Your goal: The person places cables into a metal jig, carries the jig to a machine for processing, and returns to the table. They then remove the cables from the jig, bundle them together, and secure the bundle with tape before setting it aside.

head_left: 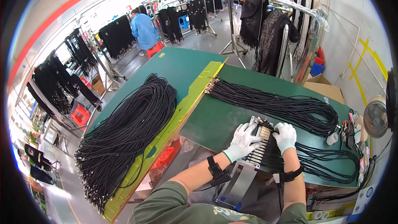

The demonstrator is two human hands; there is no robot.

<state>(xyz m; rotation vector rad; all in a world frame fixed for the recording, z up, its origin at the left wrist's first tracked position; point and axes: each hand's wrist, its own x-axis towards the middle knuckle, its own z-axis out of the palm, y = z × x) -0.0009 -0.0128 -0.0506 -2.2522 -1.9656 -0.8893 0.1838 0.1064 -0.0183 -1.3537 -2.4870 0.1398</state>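
Observation:
White gloves cover both my hands. My left hand (243,142) lies over the left side of a slotted metal fixture (253,157), its fingers stretched and apart. At the fixture's far right corner my right hand (285,136) is closed, with bent fingertips pinching a black cable. A row of pale cable ends sits in the fixture's slots, and their black cables (271,157) run side by side to the right, partly under my right hand. The fixture rests at the near edge of the green table (203,128), above a metal plate (242,186).
Beyond my hands lies a long bundle of black cables (282,105); a looped bundle (327,161) is at right. Left of a yellow-green board (166,135) is a large cable heap (132,124). A white tape roll (332,139) and a fan (375,117) stand right. People work among racks behind.

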